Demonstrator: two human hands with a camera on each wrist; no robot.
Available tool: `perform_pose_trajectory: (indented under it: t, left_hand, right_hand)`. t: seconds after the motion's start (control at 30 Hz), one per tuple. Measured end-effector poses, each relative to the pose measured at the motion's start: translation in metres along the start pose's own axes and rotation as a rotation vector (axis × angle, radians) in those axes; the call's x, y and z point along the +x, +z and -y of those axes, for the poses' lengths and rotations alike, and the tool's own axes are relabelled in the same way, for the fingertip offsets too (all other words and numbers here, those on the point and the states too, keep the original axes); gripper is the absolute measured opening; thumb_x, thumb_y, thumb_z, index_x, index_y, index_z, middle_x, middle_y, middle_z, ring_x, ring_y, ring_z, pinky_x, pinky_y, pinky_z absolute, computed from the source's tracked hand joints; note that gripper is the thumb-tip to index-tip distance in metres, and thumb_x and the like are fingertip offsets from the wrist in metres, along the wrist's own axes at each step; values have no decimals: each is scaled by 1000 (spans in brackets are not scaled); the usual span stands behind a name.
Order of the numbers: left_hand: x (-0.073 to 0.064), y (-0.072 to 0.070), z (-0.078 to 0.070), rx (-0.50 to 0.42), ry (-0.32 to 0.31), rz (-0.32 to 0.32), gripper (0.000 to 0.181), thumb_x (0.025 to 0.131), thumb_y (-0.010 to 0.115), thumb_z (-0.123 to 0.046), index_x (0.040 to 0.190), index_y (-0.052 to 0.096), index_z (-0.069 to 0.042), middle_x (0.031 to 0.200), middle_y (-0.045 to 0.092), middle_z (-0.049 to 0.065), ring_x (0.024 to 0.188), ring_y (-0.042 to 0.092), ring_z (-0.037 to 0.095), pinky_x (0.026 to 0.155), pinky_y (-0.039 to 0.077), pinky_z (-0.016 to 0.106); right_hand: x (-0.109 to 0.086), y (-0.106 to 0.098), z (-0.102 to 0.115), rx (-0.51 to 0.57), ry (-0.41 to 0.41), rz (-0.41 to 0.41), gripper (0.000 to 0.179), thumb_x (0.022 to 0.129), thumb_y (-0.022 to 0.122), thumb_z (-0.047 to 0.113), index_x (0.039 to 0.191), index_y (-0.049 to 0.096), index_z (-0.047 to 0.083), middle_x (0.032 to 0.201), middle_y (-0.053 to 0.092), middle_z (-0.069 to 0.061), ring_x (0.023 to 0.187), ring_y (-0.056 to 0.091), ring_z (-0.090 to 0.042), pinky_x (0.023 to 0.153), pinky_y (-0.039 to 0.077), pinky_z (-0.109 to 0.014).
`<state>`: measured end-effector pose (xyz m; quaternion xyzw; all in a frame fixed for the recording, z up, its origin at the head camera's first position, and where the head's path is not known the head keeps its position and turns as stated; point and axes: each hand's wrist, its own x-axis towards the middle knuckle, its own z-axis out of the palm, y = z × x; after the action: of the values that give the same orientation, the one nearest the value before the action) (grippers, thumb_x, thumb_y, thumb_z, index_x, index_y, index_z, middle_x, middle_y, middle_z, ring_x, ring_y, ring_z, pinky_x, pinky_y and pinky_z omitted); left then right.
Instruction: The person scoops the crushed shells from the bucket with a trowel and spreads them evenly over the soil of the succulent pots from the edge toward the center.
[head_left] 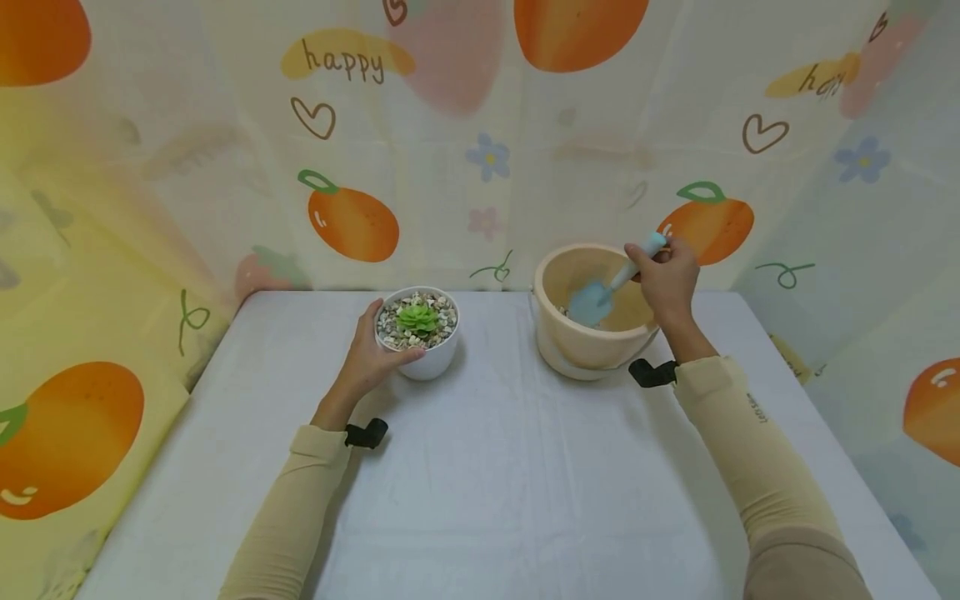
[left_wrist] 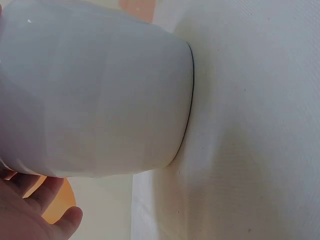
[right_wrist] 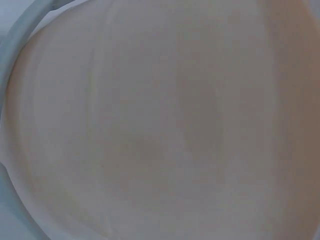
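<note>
A small white pot [head_left: 427, 364] stands on the table, with a green succulent [head_left: 417, 318] set among mixed pebbles [head_left: 392, 323]. My left hand [head_left: 367, 354] holds this pot, its fingers along the left side and its thumb at the front near the rim. The pot's smooth wall [left_wrist: 100, 95] fills much of the left wrist view, with the left hand [left_wrist: 35, 212] at its side. My right hand [head_left: 670, 279] grips the handle of a light blue trowel [head_left: 592, 302]. The trowel's blade points down inside a larger beige bucket [head_left: 577, 346], over some pebbles partly hidden by the blade.
A white cloth [head_left: 480, 492] covers the table. Behind it hangs a curtain [head_left: 442, 167] printed with oranges, hearts and flowers. In the right wrist view the bucket's outer wall [right_wrist: 150, 120] takes up nearly everything.
</note>
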<state>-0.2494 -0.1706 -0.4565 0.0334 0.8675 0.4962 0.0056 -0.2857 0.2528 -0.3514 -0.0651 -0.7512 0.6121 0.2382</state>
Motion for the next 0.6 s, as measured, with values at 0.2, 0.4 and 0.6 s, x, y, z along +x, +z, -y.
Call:
perform_pose_trajectory:
  t: [0.2,0.4,0.6]
  left_hand:
    - [-1,1,0,-6,11,-4,118,73,84,-40,157,6,-13,158,19,18,146,24,36,117,23,60]
    - [-1,3,1,-5,9,-4,117,73,84,-40,157,7,-13,159,19,18,146,24,36,117,24,59]
    - [0,2,1,0,10,-5,117,74,83,-41,157,6,-13,158,19,18,146,25,36,117,24,60]
  right_hand:
    - [-2,5,-5,-154,4,89,32,88,72,21,105,53,0,70,56,9,59,60,0,56,55,-17]
    - [-2,10,-8,-227,57,161,34,90,68,21,107,50,-2,79,55,0,59,59,2,60,56,-18]
    - [-1,11,-6,-321,111,220,45,91,66,25,117,47,-7,90,55,-8,63,61,-5,60,55,-16]
